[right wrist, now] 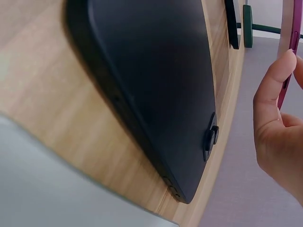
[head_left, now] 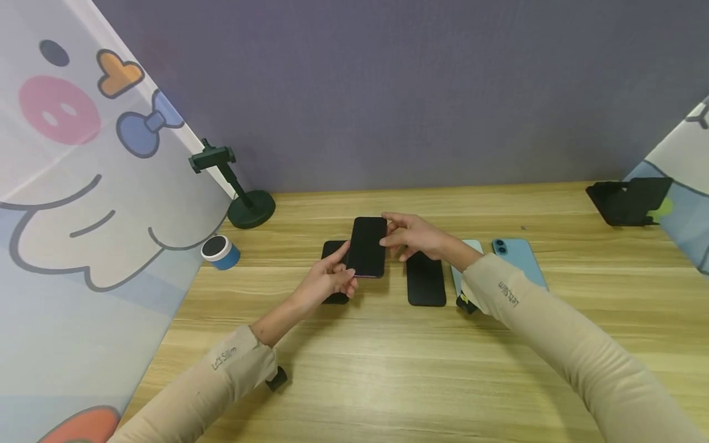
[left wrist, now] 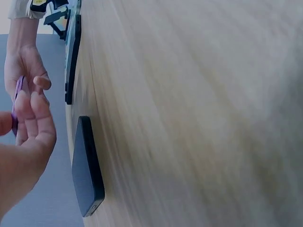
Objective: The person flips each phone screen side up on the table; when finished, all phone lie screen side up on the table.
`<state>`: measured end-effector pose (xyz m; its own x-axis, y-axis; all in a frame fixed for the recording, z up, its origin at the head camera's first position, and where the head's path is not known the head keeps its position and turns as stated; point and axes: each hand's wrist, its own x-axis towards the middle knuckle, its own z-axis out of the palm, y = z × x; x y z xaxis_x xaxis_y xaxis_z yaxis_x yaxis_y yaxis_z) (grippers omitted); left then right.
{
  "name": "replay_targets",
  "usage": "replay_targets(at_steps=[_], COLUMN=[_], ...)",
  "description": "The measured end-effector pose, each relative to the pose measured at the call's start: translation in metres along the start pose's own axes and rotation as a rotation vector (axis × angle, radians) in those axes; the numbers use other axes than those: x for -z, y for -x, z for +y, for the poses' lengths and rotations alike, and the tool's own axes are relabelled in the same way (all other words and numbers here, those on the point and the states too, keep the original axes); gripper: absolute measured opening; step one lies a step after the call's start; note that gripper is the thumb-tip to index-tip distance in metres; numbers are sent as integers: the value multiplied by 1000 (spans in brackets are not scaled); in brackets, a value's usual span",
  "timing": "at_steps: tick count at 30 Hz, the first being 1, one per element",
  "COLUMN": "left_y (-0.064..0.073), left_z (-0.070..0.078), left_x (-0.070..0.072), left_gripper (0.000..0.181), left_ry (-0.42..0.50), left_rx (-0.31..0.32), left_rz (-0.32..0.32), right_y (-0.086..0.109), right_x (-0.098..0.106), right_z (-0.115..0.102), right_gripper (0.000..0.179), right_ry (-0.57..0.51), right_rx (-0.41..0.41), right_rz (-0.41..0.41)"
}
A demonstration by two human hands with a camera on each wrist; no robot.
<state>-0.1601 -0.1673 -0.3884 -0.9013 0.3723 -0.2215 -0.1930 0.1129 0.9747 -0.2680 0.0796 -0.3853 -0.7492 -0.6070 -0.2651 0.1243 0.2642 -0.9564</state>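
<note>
Beige sleeves stretch over the counter, where a purple-edged phone is held up, the left hand pinching its lower left corner, the right hand its right edge, fingers closed on it

Inspector: What is the item presenting?
Clerk: One phone, slim and rectangular, is showing a dark screen – its slim edge is reading purple.
Inspector: Support?
Clerk: The left hand is pinching the lower left side; the right hand is gripping the upper right edge.
Inspector: Pose?
Clerk: It is staying clear of the table – the screen is facing the head camera, its long sides running away from the person.
</note>
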Motion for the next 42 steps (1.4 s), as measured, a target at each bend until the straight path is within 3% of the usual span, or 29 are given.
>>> replay_targets(at_steps=[6,16,22,30,42], left_y=[0,-2,-2,-1,-2], left_z=[2,-5,-4,-2,-5], left_x=[-1,-1,0,0,-1], left_gripper=[79,90,95,99,97], left_ry=[-43,-342,-432,-458,-450], left_rx=[24,-16,-18,24,38], left_rz=[-74,-57,-67,-97,-126], right_y=[3,6,6,6,5], right_x=[2,1,1,0,-1], right_z=[2,5,6,8,13], right_gripper=[83,82,83,83,82], right_ry=[12,9,5,25,46], right_rx=[-12,-11,-20,-37,-71], right_rz=[-8,-18,-23,-41,-60])
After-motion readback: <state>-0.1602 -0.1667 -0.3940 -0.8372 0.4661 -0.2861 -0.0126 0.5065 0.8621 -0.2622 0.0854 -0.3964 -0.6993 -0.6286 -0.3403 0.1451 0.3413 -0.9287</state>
